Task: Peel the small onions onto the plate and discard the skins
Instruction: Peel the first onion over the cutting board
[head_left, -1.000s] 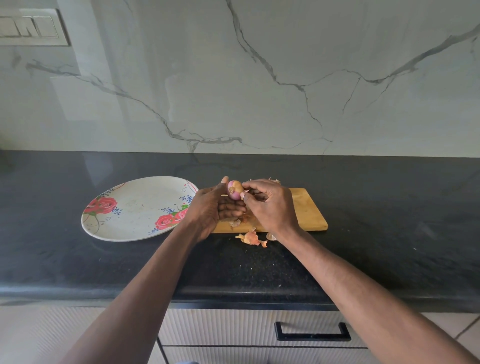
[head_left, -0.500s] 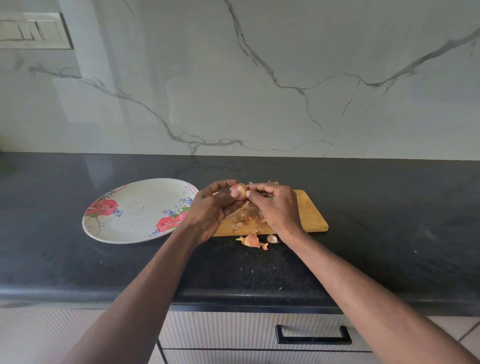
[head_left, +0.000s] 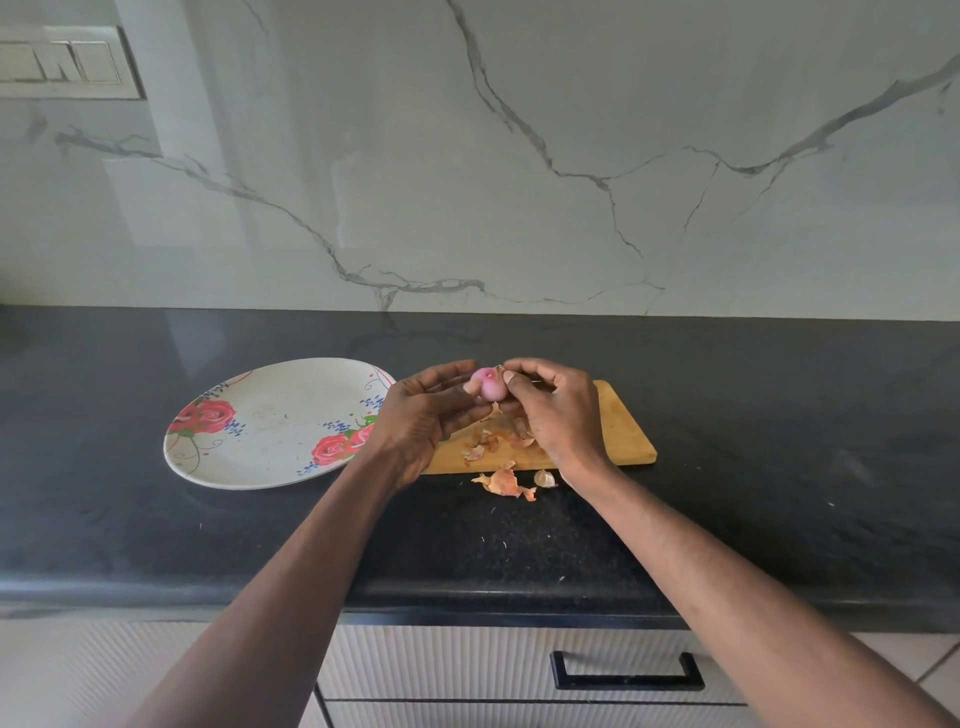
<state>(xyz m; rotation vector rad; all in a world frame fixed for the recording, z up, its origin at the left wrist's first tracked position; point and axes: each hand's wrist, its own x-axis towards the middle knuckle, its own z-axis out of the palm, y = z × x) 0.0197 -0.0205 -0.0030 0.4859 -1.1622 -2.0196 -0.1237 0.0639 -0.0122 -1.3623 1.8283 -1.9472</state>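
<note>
A small pink onion (head_left: 489, 384) is held above the wooden cutting board (head_left: 618, 431). My left hand (head_left: 423, 415) holds the onion with its fingertips from the left. My right hand (head_left: 556, 410) pinches a bit of dry skin at the onion's top right. Loose brown skins (head_left: 488, 441) lie on the board under my hands. More skin pieces (head_left: 504, 483) lie on the black counter just in front of the board. A white plate with red roses (head_left: 260, 426) sits to the left of the board with nothing on it.
The black stone counter (head_left: 779, 467) runs from left to right, with a marble wall behind it. A drawer with a black handle (head_left: 628, 675) is below the counter's front edge. A switch panel (head_left: 62, 65) is on the wall at the top left.
The onion has turned in my fingers and shows more bare pink surface. More skin pieces lie on the board. Both hands stay in about the same place above the board.
</note>
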